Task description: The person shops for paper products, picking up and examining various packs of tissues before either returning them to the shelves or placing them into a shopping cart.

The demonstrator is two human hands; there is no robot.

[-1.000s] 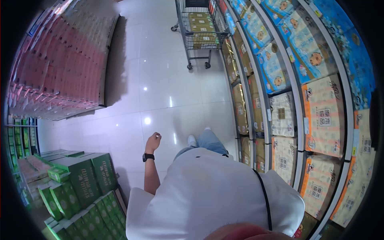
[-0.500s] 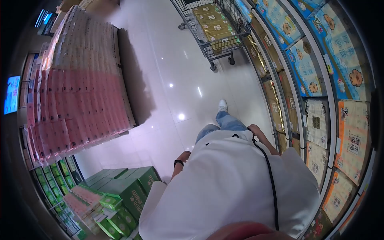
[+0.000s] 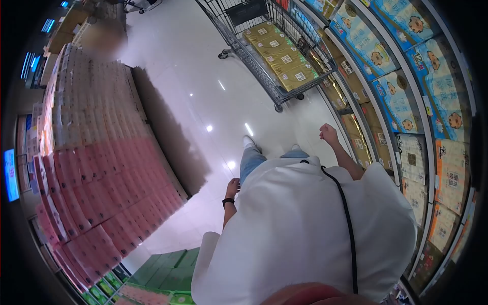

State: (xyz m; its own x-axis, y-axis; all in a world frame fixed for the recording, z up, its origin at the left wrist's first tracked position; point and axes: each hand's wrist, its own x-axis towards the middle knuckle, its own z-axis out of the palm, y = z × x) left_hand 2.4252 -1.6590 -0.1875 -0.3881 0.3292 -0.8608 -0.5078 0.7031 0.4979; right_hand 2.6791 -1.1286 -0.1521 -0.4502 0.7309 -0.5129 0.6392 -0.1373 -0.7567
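My left hand [image 3: 233, 188] hangs by my left hip, a black band on its wrist. Its fingers are loosely bent and apart, holding nothing. In front of my right side, my right hand [image 3: 329, 133] is raised with curled fingers and nothing visible in them. It is nearest to the shelf of gold packs [image 3: 357, 140] on the right. Farther ahead stands a metal shopping cart [image 3: 284, 96], beyond the reach of both hands. Several gold wrapped packs [image 3: 280, 54] with white square labels lie inside it.
A tall stack of pink and white packs [image 3: 107, 173] stands on the left. Green boxes [image 3: 168, 269] are at the lower left. Shelves on the right hold blue packs [image 3: 396, 101] and orange-white packs [image 3: 451, 175]. A blurred person's head [image 3: 104, 39] shows behind the stack.
I have stepped forward, so the cart and shelves appear nearer. My right hand has swung forward from my hip, and my left hand stays low at my side. The other foot now leads.
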